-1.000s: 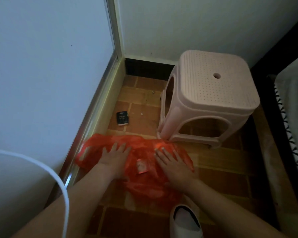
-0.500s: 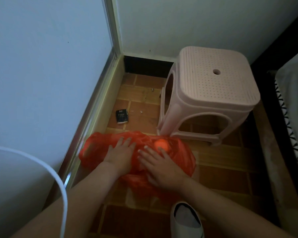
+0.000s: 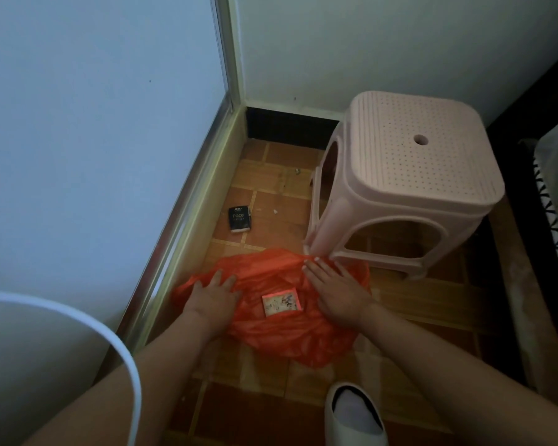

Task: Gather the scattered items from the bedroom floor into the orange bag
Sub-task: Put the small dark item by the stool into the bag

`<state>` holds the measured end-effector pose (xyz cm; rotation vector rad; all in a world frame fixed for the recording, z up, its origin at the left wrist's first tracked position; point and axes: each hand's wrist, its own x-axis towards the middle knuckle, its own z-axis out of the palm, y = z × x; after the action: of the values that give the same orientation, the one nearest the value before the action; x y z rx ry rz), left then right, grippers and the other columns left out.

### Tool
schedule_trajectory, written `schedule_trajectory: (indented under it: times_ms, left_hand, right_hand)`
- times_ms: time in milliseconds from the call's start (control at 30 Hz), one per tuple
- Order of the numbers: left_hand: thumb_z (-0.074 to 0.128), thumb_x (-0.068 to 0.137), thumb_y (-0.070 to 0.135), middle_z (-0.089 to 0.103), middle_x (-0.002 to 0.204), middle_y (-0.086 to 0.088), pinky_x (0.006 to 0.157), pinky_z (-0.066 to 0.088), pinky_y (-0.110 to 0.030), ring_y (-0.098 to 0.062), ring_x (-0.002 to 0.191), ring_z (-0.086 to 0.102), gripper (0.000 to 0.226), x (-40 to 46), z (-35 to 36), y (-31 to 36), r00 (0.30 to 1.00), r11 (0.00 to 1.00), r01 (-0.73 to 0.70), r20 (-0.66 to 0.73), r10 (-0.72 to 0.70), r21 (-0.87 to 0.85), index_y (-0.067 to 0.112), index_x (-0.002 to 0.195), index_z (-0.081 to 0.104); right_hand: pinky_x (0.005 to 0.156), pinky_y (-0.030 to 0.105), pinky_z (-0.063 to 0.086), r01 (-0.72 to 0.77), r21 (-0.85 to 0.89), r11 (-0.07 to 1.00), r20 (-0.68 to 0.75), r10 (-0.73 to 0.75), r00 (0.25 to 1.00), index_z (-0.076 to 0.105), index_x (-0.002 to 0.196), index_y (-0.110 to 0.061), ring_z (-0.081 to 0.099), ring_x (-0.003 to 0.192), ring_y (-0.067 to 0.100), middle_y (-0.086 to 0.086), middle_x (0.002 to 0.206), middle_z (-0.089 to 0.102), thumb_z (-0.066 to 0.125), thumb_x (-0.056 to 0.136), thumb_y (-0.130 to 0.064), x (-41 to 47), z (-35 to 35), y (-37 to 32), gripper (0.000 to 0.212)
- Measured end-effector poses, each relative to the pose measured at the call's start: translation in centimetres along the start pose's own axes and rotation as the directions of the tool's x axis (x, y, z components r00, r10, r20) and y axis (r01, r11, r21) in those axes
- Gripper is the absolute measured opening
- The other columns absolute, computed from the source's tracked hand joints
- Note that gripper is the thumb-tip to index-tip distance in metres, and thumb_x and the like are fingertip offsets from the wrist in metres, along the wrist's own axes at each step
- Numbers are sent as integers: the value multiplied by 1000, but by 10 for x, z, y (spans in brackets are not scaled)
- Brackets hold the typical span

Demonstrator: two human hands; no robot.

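Note:
The orange bag (image 3: 284, 329), thin crinkled plastic, lies spread flat on the tiled floor in front of me. My left hand (image 3: 215, 296) presses on its left part with straight fingers. My right hand (image 3: 334, 286) lies flat on its right part, fingertips near the stool's leg. Between my hands a small pale square packet (image 3: 281, 302) shows on or through the plastic. A small black packet (image 3: 239, 218) marked "Face" lies on the tiles beyond the bag, close to the left wall.
A pink plastic stool (image 3: 409, 175) stands just behind the bag at the right. The wall's metal base rail (image 3: 187, 233) runs along the left. A bed edge (image 3: 554, 201) is at far right. A white slipper (image 3: 351, 416) sits below; a white cable (image 3: 110, 339) curves at lower left.
Both hands have slid apart across the bag, the right one moving right toward the stool. The pale square packet between them is now uncovered.

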<state>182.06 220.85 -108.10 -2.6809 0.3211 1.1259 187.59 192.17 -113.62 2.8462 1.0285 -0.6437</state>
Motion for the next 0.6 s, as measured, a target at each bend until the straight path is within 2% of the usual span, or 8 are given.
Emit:
schedule_trajectory:
  times_ms: [100,233,367,600]
  left_hand:
    - [52,102,26,0,171,-3,118,23,-63,-36,156,-2,65,-5,-5,-1,1000,999,1,-2,-1,-51,28,160,23]
    - [66,94,36,3,171,-3,119,22,-62,-34,156,1,79,-7,-6,-1,999,986,-27,-50,19,-164,35,160,22]
    - [57,97,35,6,170,-2,119,24,-61,-29,157,2,71,-10,-11,2,985,967,-78,-166,38,-242,41,158,22]
    - [52,96,32,20,168,-2,119,33,-49,-25,154,15,71,-18,-13,-12,937,928,-112,-348,-20,-356,35,159,21]
  right_hand:
    - [128,46,0,-48,91,995,28,46,999,2,165,-18,-5,159,19,0,174,0,47,92,-27,5,-1,-4,86]
    - [128,47,1,-56,143,988,22,53,998,6,165,-20,-4,159,17,-1,173,2,52,93,-31,9,-8,-9,86]
    - [127,52,10,-5,196,981,-98,25,995,19,164,-23,5,159,19,-2,172,13,52,94,-41,12,-19,-14,79]
    - [127,44,7,73,319,945,-243,7,970,27,161,-29,10,157,15,-7,170,18,53,98,-50,45,-55,-39,71]
